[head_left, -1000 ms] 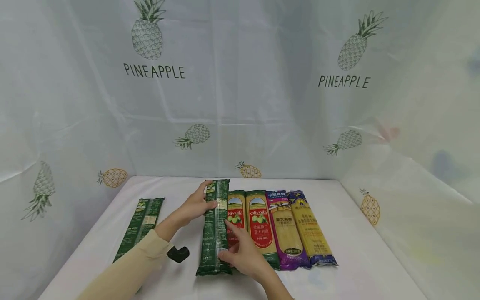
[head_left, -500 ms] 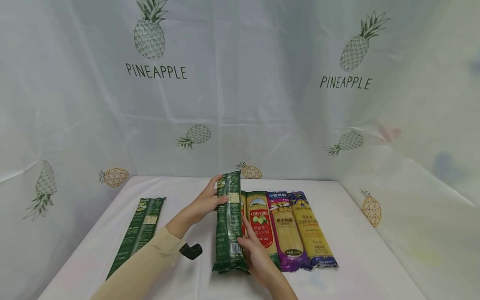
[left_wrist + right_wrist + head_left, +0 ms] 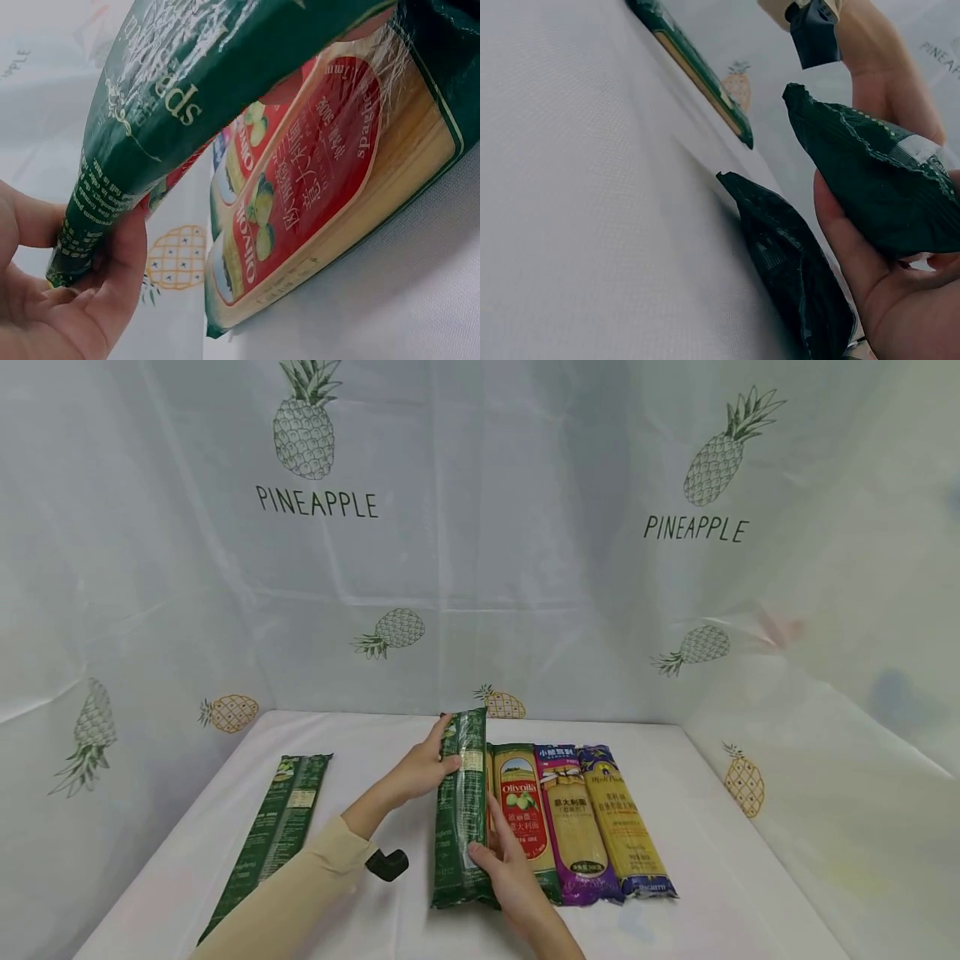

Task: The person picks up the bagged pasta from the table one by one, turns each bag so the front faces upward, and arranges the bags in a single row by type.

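A green spaghetti packet [image 3: 460, 814], its printed back facing up, is held tilted over the row of packets. My left hand [image 3: 420, 768] pinches its far end between thumb and fingers, seen close in the left wrist view on the packet's end [image 3: 112, 172]. My right hand [image 3: 510, 868] grips the near right side, thumb on top. Beneath the held packet lies an Olivoilà spaghetti packet [image 3: 315, 172] with a red label, mostly hidden in the head view. Another Olivoilà packet [image 3: 523, 818] lies right beside it.
Right of these lie a purple pasta packet [image 3: 576, 827] and a yellow-and-blue one [image 3: 626, 827], side by side. Another green packet [image 3: 277, 818] lies face down at left, partly behind the left sleeve [image 3: 300, 893]. A pineapple-print curtain [image 3: 525, 568] stands behind the white table [image 3: 720, 877].
Both hands have carried the green packet rightward, over the leftmost Olivoilà packet, lifting its far end and then lowering it slightly. The right hand has closed round its near side.
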`<state>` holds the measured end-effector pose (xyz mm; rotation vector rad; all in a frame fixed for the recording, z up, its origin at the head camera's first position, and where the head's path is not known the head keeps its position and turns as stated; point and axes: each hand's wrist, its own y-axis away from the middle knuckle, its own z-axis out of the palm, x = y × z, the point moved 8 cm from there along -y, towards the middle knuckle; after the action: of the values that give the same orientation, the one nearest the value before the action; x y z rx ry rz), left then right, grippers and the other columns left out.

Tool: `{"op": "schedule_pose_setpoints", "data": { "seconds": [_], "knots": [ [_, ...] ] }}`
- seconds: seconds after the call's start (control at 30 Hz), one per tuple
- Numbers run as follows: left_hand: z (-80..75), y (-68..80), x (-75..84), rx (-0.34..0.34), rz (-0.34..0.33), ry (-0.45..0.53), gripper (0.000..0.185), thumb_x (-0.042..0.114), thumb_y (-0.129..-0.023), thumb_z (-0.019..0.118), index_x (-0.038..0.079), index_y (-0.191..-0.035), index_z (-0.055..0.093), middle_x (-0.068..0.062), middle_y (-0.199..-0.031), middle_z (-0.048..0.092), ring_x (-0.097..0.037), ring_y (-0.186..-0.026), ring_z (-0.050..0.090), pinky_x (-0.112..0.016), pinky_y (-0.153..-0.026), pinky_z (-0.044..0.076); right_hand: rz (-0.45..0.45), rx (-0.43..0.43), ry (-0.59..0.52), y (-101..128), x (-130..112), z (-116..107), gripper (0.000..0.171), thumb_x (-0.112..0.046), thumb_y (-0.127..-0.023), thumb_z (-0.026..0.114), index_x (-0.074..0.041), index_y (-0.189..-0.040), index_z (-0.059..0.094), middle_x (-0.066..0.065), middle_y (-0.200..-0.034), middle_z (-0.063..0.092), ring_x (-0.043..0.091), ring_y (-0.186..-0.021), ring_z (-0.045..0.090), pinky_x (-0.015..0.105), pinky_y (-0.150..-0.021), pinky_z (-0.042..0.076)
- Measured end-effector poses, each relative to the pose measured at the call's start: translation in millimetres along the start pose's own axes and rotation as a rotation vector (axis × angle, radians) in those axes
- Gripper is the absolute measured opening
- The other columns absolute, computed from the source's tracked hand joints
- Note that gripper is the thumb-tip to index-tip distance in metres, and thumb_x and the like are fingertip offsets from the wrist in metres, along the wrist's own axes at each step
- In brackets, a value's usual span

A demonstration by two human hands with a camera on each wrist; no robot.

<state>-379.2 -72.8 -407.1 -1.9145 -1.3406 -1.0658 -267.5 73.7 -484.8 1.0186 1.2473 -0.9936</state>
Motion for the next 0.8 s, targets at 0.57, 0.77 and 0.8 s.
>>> {"op": "schedule_pose_setpoints", "data": {
  "seconds": [0.57, 0.77, 0.8],
  "knots": [
    [5.3, -5.3, 9.5, 0.09, 0.12, -0.278, 0.093, 0.05, -0.106, 0.063, 0.016, -0.173, 0.008, -0.025, -0.164, 0.041, -0.045, -0.132, 0.061, -0.067, -0.109, 0.046, -0.15, 0.033, -0.005, 0, -10, -6, 0.086, -0.012, -0.107, 0.064, -0.023, -0.173, 0.009, 0.011, -0.178, 0.009, 0.041, -0.161, 0.018, 0.054, -0.123, 0.032],
    [10.4, -0.3, 14.5, 0.082, 0.15, -0.232, 0.096, 0.046, -0.103, 0.07, 0.02, -0.173, 0.008, -0.024, -0.166, 0.039, -0.05, -0.147, 0.044, -0.071, -0.111, 0.04, -0.164, 0.049, -0.014, 1, -9, -5, 0.087, -0.008, -0.106, 0.065, -0.024, -0.173, 0.013, 0.02, -0.173, 0.026, 0.04, -0.151, 0.042, 0.033, -0.108, 0.051],
    [11.4, -0.1, 14.4, 0.081, 0.154, -0.226, 0.094, 0.043, -0.104, 0.07, 0.021, -0.173, 0.011, -0.024, -0.165, 0.04, -0.05, -0.146, 0.045, -0.072, -0.111, 0.04, -0.165, 0.054, -0.01, 2, -9, -5, 0.087, -0.007, -0.106, 0.065, -0.024, -0.173, 0.014, 0.021, -0.172, 0.028, 0.04, -0.15, 0.043, 0.033, -0.108, 0.052]
  ]
}}
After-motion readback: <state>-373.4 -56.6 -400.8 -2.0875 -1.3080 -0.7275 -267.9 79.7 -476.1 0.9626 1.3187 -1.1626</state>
